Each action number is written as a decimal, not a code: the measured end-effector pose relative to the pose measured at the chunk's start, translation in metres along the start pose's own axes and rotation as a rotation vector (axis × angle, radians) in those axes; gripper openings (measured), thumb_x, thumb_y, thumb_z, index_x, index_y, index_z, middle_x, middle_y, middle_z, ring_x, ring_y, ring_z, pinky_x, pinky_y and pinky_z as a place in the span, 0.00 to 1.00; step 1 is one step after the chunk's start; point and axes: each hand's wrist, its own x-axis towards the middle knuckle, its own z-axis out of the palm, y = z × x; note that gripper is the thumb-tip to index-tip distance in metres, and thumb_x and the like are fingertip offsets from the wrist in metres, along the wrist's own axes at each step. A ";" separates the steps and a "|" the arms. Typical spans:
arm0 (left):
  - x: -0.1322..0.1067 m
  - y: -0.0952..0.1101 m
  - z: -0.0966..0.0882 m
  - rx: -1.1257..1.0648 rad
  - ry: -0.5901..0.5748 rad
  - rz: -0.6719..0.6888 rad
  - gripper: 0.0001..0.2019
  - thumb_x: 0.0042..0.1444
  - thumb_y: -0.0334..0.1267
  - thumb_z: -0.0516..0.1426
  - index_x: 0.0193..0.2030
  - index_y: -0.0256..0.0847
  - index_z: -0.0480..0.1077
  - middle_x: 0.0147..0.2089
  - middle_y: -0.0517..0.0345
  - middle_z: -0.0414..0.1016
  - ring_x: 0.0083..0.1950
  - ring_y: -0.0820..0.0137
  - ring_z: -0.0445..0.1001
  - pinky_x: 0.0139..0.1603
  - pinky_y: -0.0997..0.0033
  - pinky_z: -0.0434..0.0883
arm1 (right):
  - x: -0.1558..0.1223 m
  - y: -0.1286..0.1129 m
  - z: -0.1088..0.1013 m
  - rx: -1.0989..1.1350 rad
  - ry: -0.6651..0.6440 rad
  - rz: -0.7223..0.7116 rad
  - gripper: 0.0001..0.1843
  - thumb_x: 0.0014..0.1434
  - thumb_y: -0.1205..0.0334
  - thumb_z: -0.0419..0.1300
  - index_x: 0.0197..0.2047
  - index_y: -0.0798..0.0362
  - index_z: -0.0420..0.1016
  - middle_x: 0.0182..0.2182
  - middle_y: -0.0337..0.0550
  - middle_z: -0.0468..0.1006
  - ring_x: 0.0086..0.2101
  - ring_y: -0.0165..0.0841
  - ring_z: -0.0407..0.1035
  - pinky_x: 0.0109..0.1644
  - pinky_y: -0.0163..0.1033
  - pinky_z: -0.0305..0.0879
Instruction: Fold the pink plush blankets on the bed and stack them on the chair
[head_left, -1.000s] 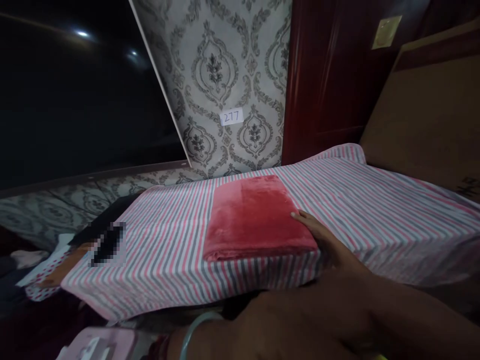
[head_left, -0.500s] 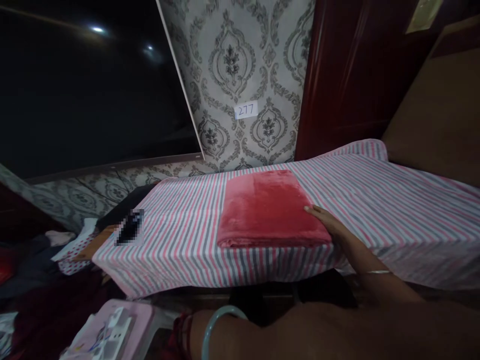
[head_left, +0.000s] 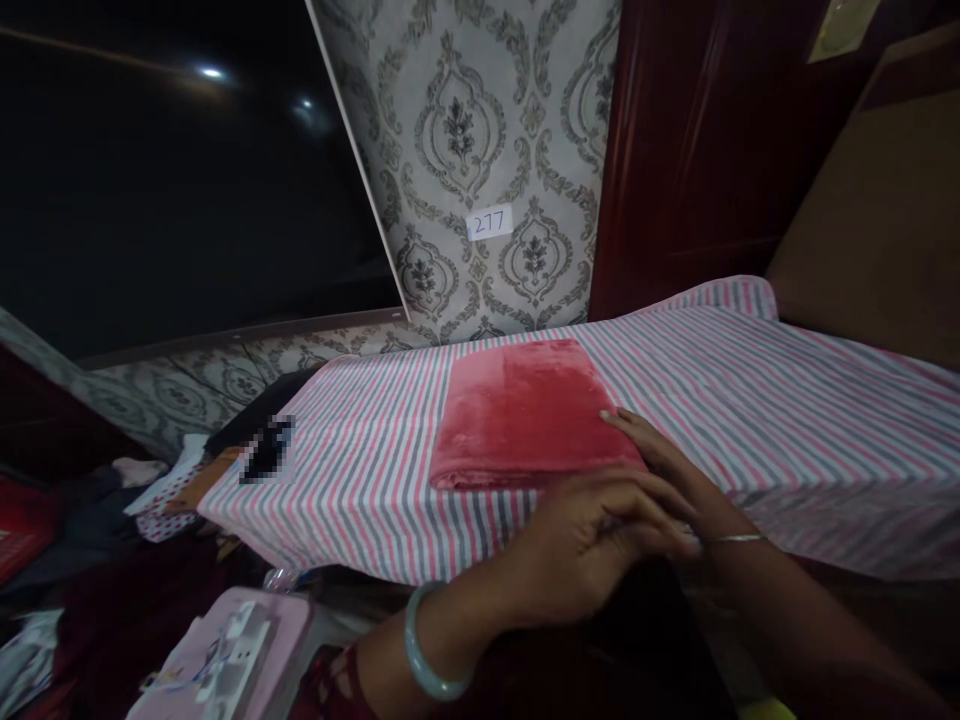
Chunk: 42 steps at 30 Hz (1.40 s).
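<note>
A plush red blanket [head_left: 540, 410], folded into a flat rectangle, lies on the striped cloth. My right hand [head_left: 652, 445] rests along its right edge, fingers stretched out, one fingertip touching the top. In front of the near right corner is my left hand [head_left: 592, 540], with a pale green bangle [head_left: 424, 650] on the wrist. Its fingers are loosely bent and apart, a little blurred, with nothing visible in them. It hides part of the blanket's front edge and some of my right hand. Whether it touches the blanket, I cannot tell.
The pink, grey and white striped cloth [head_left: 375, 430] covers a long surface and hangs over its front. A pixelated dark object [head_left: 268, 450] sits near its left end. Lower left, a white power strip [head_left: 236, 660] rests on a pink lid [head_left: 281, 615]. A large screen [head_left: 187, 200] stands behind.
My left hand has come up from the bottom edge to the blanket's near right corner. My right hand has shifted slightly left along the blanket's edge.
</note>
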 end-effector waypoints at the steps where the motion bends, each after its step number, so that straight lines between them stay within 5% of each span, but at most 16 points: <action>1: 0.000 -0.008 -0.009 0.054 0.051 -0.006 0.16 0.66 0.43 0.53 0.31 0.40 0.74 0.47 0.47 0.79 0.49 0.65 0.77 0.54 0.63 0.73 | 0.006 0.000 0.004 0.031 0.017 0.034 0.09 0.57 0.56 0.64 0.42 0.47 0.78 0.42 0.47 0.84 0.47 0.45 0.78 0.49 0.46 0.78; 6: -0.007 -0.061 -0.092 0.332 0.498 -0.068 0.05 0.59 0.39 0.58 0.35 0.41 0.73 0.55 0.47 0.74 0.59 0.61 0.70 0.57 0.63 0.68 | 0.026 0.008 0.009 0.167 0.031 0.126 0.10 0.58 0.59 0.64 0.42 0.53 0.77 0.39 0.48 0.85 0.36 0.39 0.80 0.40 0.40 0.79; 10: -0.020 -0.108 -0.166 0.273 0.882 -0.371 0.18 0.48 0.36 0.65 0.47 0.40 0.71 0.56 0.48 0.72 0.54 0.65 0.71 0.50 0.69 0.69 | 0.031 0.018 0.001 0.178 0.002 0.111 0.13 0.57 0.57 0.67 0.44 0.53 0.77 0.38 0.47 0.85 0.36 0.40 0.81 0.41 0.40 0.79; 12: -0.025 -0.127 -0.191 0.137 0.961 -0.515 0.21 0.47 0.37 0.65 0.49 0.40 0.70 0.53 0.50 0.73 0.47 0.69 0.73 0.45 0.73 0.69 | 0.034 0.022 -0.001 0.174 0.002 0.105 0.13 0.56 0.56 0.67 0.44 0.53 0.78 0.38 0.47 0.85 0.37 0.41 0.81 0.41 0.41 0.79; 17: -0.016 -0.156 -0.228 -0.043 0.887 -0.702 0.20 0.44 0.39 0.67 0.43 0.37 0.69 0.29 0.61 0.72 0.23 0.75 0.69 0.26 0.76 0.65 | 0.036 0.025 -0.001 0.180 -0.022 0.078 0.17 0.55 0.52 0.69 0.44 0.52 0.78 0.42 0.49 0.85 0.39 0.43 0.81 0.44 0.44 0.79; 23: 0.027 -0.186 -0.266 -0.065 0.854 -0.758 0.14 0.44 0.41 0.67 0.32 0.35 0.70 0.20 0.63 0.66 0.17 0.76 0.63 0.18 0.77 0.59 | 0.034 0.023 0.001 0.151 -0.034 0.070 0.25 0.54 0.47 0.68 0.50 0.52 0.76 0.47 0.50 0.83 0.43 0.45 0.80 0.49 0.47 0.76; 27: 0.060 -0.204 -0.288 -0.027 0.891 -0.761 0.27 0.43 0.42 0.70 0.48 0.30 0.72 0.31 0.51 0.77 0.26 0.68 0.74 0.24 0.72 0.68 | 0.032 0.019 0.003 0.143 -0.054 0.059 0.28 0.56 0.44 0.67 0.54 0.51 0.75 0.52 0.51 0.80 0.47 0.45 0.78 0.54 0.49 0.74; 31: 0.087 -0.214 -0.296 -0.005 0.892 -0.707 0.45 0.44 0.41 0.70 0.67 0.30 0.58 0.54 0.33 0.75 0.46 0.57 0.79 0.43 0.62 0.76 | 0.030 0.012 0.007 0.165 -0.066 0.063 0.34 0.54 0.43 0.68 0.58 0.51 0.72 0.55 0.52 0.78 0.50 0.47 0.76 0.57 0.52 0.71; 37: 0.096 -0.238 -0.292 0.189 0.875 -0.436 0.35 0.52 0.31 0.62 0.68 0.42 0.60 0.71 0.48 0.62 0.73 0.64 0.58 0.70 0.67 0.57 | 0.031 0.008 0.010 0.207 -0.051 0.053 0.44 0.52 0.43 0.70 0.67 0.50 0.63 0.59 0.52 0.75 0.53 0.48 0.74 0.60 0.55 0.68; 42: 0.087 -0.263 -0.301 0.249 0.900 -0.478 0.37 0.53 0.38 0.60 0.69 0.34 0.58 0.67 0.38 0.66 0.66 0.57 0.68 0.68 0.56 0.63 | 0.032 0.005 0.009 0.184 -0.034 0.033 0.45 0.52 0.42 0.70 0.68 0.49 0.62 0.63 0.52 0.70 0.56 0.48 0.71 0.63 0.55 0.64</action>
